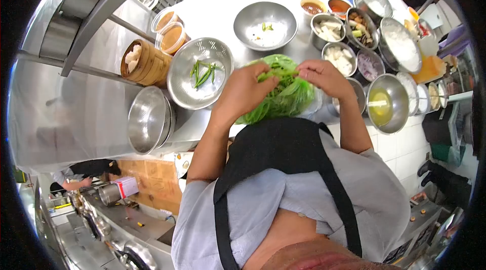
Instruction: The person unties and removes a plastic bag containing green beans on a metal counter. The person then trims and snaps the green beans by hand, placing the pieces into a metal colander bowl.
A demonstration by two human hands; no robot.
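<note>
A bundle of leafy greens [281, 100] lies in front of my apron at the table edge, with a shiny wrap around it that looks like a thin plastic bag. My left hand [246, 89] is at its left side, fingers curled in at the top. From the other side, my right hand [326, 77] pinches the upper right of the bundle. A pale green strip runs between the two hands; whether it is stem or bag edge I cannot tell. Left of my left hand, a perforated metal bowl [179, 86] holds several green chillies [203, 73]. Beyond the greens stands a metal bowl [243, 32] with small green pieces.
Stacked metal bowls [144, 123] and a bamboo steamer [152, 70] stand at the left, near tubs of brown sauce [173, 38]. Several ingredient bowls crowd the right, including one with yellow liquid [394, 123] and one with white powder [400, 47]. A metal shelf frame [96, 29] rises at upper left.
</note>
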